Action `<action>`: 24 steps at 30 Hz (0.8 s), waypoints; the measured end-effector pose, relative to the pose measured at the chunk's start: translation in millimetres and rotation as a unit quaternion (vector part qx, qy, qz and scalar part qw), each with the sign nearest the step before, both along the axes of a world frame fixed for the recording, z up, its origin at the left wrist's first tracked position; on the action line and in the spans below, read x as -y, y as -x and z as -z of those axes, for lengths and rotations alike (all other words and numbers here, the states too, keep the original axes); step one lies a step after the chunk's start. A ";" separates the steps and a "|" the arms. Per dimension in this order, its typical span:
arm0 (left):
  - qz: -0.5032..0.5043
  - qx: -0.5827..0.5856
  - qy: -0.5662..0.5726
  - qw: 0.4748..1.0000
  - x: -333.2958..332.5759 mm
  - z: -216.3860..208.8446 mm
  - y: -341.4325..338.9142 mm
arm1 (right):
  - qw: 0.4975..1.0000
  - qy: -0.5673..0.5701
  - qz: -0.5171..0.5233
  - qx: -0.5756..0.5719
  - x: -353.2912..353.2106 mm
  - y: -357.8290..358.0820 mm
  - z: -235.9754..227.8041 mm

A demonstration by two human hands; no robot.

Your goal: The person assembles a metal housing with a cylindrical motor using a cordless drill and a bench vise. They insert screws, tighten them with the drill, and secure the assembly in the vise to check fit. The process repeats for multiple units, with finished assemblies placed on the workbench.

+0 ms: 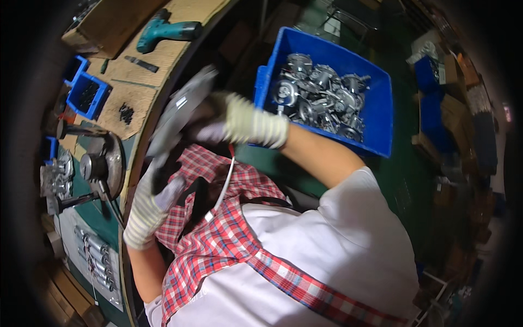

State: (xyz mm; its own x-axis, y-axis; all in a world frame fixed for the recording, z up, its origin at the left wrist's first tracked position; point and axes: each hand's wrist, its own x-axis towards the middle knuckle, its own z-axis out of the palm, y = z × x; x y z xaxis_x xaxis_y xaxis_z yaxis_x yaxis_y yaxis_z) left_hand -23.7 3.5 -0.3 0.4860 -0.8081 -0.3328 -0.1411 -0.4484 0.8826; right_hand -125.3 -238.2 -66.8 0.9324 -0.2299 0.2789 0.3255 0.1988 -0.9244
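Observation:
Between my hands is a round, flat grey metal part [180, 111], tilted on edge and blurred by motion. My right hand [234, 119], in a striped cream knit glove with dark fingers, grips its near side; the fingertips are partly hidden. At the lower end of the metal part, my left hand [155, 199] in a matching glove closes around its edge. A white cable [226, 185] with a small white connector hangs below the right hand, over the red plaid apron [218, 234]. Some red shows at the cable's top.
A blue bin [384, 98] of silvery motor-like parts stands at the upper right. On the bench to the left are a teal cordless drill [169, 32], a blue tray [90, 94], loose black screws [126, 113], a round metal fixture [95, 166] and bagged metal cylinders [98, 256].

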 end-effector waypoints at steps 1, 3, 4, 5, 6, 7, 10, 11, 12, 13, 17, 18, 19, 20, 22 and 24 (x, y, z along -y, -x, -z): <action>0.005 -0.019 0.046 0.999 -0.8 -6.1 3.8 | 0.978 0.058 0.049 -0.195 39.3 26.6 11.1; -0.018 -0.016 0.073 0.997 -16.6 -23.4 6.5 | 0.940 0.169 0.136 -0.262 101.6 76.5 -3.1; -0.023 0.070 0.094 0.993 -32.0 -10.1 -7.2 | 0.876 0.254 0.220 -0.345 142.0 110.5 8.0; -0.106 -0.022 0.136 0.985 -43.8 -3.7 -8.5 | 0.800 0.322 0.288 -0.417 175.4 141.3 16.9; -0.121 0.015 0.136 0.983 -56.5 -2.6 -18.2 | 0.719 0.369 0.338 -0.483 202.6 173.5 26.6; -0.128 0.046 0.140 0.981 -69.6 2.2 -30.4 | 0.684 0.375 0.396 -0.484 223.1 210.0 35.0; -0.185 0.084 0.131 0.970 -106.5 1.5 -42.3 | 0.555 0.380 0.469 -0.572 270.2 276.8 63.6; -0.196 0.077 0.143 0.967 -112.6 5.0 -51.0 | 0.499 0.358 0.496 -0.613 286.6 302.9 81.8; -0.220 0.076 0.136 0.963 -113.0 2.0 -50.0 | 0.464 0.337 0.548 -0.609 295.4 322.9 103.6; -0.229 0.066 0.140 0.961 -113.3 2.3 -54.0 | 0.437 0.304 0.573 -0.623 312.3 348.0 133.2; -0.254 0.083 0.139 0.953 -122.4 2.4 -51.6 | 0.403 0.257 0.661 -0.578 322.9 327.8 199.0; -0.262 0.098 0.139 0.950 -122.0 0.6 -42.7 | 0.460 0.264 0.692 -0.489 322.0 311.5 210.7; -0.270 0.113 0.139 0.946 -114.4 -1.6 -35.5 | 0.512 0.265 0.713 -0.400 317.3 304.5 220.8; -0.277 0.122 0.141 0.943 -109.1 -2.2 -41.1 | 0.632 0.165 0.708 -0.268 322.0 321.1 233.5; -0.295 0.141 0.128 0.936 -129.6 -0.5 -46.0 | 0.624 0.235 0.674 -0.318 321.1 320.6 243.4; -0.311 0.198 0.067 0.927 -129.3 -12.3 -41.1 | 0.548 0.325 0.645 -0.421 318.7 335.4 237.0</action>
